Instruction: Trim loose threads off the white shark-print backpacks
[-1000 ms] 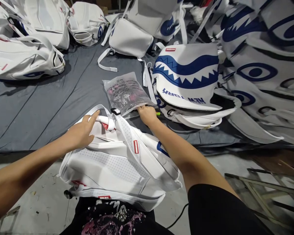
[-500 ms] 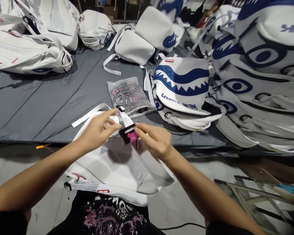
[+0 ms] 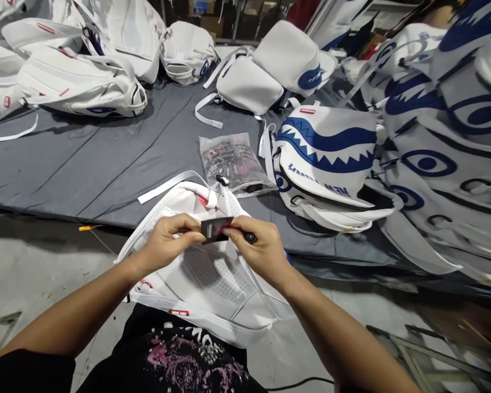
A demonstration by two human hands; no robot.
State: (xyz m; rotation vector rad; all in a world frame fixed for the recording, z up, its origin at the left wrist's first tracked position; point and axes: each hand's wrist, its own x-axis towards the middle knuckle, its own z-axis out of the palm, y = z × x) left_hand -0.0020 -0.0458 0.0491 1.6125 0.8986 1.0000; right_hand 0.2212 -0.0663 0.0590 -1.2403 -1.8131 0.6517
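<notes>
Pinching the L edge of a small dark card [image 3: 215, 230] btwn thumb & forefinger w/ the left hand [image 3: 172, 238]. Pinching the R edge likewise w/ the right hand [image 3: 262, 245] — also gripping a small black thing [image 3: 250, 237], mostly hidden by the fingers. Bending both wrists inward, angling both forearms up from the lower corners, elbows wide apart. Holding the card centrally, above a white backpack [image 3: 213, 295], hiding part of its back panel from view. Having that backpack close to the torso, overlapping the near edge of the dark-covered table [image 3: 118, 158]. Facing, just past the backpack's top, a loose strap [image 3: 169, 185], a black buckle [image 3: 221, 179], then a clear plastic bag [image 3: 237, 155] w/ dark & pink contents. Having a toothy-print backpack [image 3: 327, 136] near the clear bag on the R — plus a tall stack of backpacks [image 3: 437, 180] beyond. Facing more white backpacks [image 3: 77, 82] at far L; having an orange-handled tool [image 3: 89, 228] by the table's front edge, L of the hands.
</notes>
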